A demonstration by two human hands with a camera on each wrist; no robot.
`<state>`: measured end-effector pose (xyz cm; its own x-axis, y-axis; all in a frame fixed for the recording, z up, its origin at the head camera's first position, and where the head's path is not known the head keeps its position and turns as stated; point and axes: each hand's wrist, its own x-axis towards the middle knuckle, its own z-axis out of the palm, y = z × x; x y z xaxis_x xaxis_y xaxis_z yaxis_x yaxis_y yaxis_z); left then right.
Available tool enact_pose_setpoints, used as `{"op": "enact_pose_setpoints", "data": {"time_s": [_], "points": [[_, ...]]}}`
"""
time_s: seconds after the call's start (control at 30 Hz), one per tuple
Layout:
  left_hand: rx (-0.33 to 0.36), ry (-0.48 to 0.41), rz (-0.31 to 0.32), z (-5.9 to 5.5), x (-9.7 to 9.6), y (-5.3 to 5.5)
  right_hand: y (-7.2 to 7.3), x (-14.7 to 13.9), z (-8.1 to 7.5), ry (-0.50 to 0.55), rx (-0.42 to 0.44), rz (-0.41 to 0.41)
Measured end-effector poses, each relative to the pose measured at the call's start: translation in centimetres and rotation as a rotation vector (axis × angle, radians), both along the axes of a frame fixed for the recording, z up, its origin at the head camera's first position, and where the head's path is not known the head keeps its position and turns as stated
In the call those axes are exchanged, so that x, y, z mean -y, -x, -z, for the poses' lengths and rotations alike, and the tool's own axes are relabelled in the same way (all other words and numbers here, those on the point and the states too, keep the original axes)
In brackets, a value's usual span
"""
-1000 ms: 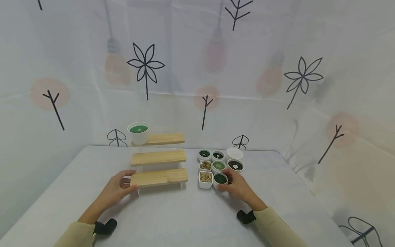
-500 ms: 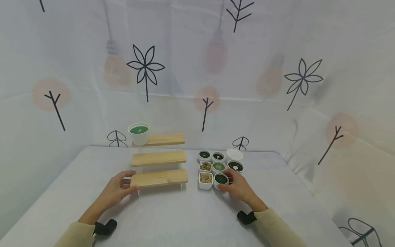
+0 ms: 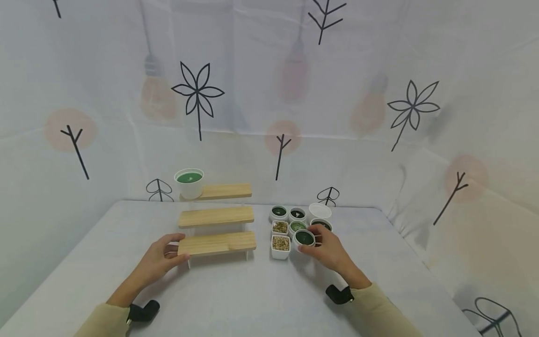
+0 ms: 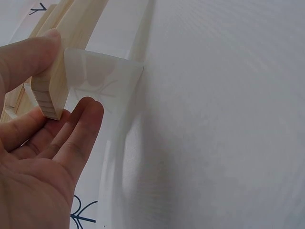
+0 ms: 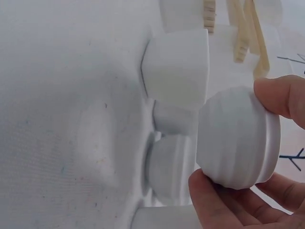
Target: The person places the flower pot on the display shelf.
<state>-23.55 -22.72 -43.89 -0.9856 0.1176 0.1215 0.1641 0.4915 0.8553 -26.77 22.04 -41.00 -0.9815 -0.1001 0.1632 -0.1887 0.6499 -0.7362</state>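
Observation:
A three-tiered shelf stand with pale wooden boards (image 3: 216, 244) and translucent side supports (image 4: 102, 71) stands left of centre. My left hand (image 3: 159, 259) grips the left end of its lowest board, thumb on top and fingers beneath. My right hand (image 3: 331, 252) holds a small round white pot (image 3: 304, 237) with a dark green filling, between thumb and fingers. In the right wrist view the ribbed pot (image 5: 236, 138) is off the table, tilted. Close behind it are a light green round pot (image 3: 297, 226) and a square white pot (image 3: 280, 245) with a grainy filling.
A larger white pot (image 3: 189, 183) with a green filling stands on the top board's left end. Behind the right hand are more pots: a square one (image 3: 280, 227), dark-filled round ones (image 3: 279, 212), and a white round one (image 3: 320, 210). A printed cloth backdrop (image 3: 252, 93) rises behind the table.
My right hand has lifted the round pot off the table and moved it slightly back and right, away from the square pot. The left hand keeps its grip on the board.

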Motion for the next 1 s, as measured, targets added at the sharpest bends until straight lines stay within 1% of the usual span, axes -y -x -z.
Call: {"op": "enact_pose_setpoints", "data": {"time_s": [0.13,0.33,0.5,0.73,1.0], "points": [[-0.005,-0.007,-0.002,0.0,0.0,0.0,-0.2,0.2,-0.4,-0.003,-0.009,-0.002],[-0.012,-0.015,0.002,0.0,0.0,-0.1,-0.4,0.7,-1.1,0.008,-0.045,-0.018],[-0.02,-0.009,0.004,0.1,0.0,-0.1,-0.2,1.7,-2.1,0.039,-0.08,-0.057],[-0.031,0.01,0.003,0.3,0.1,0.1,0.5,4.1,-4.3,0.063,-0.095,-0.117],[-0.013,-0.008,0.0,0.3,0.0,0.0,2.2,7.3,-6.3,0.046,-0.171,-0.183]]}}
